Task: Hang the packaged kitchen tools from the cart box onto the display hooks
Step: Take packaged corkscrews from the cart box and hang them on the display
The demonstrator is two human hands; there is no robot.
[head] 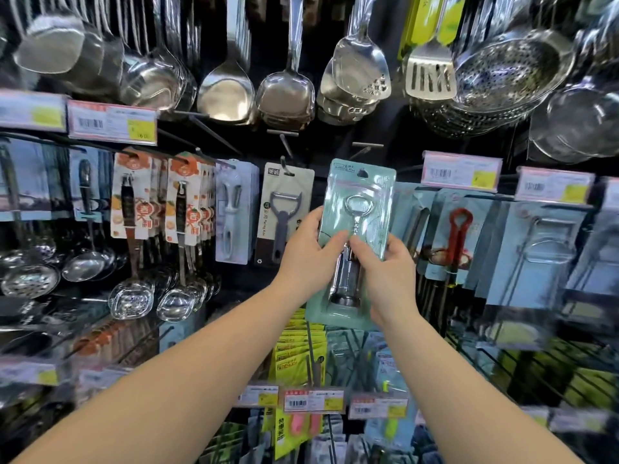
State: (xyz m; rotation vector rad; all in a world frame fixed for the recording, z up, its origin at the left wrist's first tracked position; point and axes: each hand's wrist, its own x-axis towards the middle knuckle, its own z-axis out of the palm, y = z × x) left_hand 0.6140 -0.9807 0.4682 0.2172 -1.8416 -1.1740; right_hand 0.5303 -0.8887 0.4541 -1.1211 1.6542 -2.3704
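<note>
Two bare hands hold a packaged corkscrew (355, 242) upright at the centre of the view, in front of a shop display wall. The pack is a pale mint-green card under a clear plastic blister, with a hang hole at its 12 o'clock edge; inside is a shiny metal corkscrew with an oval loop head. The left hand (310, 252) grips the pack's 9 o'clock edge, thumb on the front. The right hand (385, 266) pinches the 4 o'clock side. A carded peeler (284, 216) hangs just beside, at 9 o'clock. Steel ladles (226, 85) hang at 12 o'clock.
</note>
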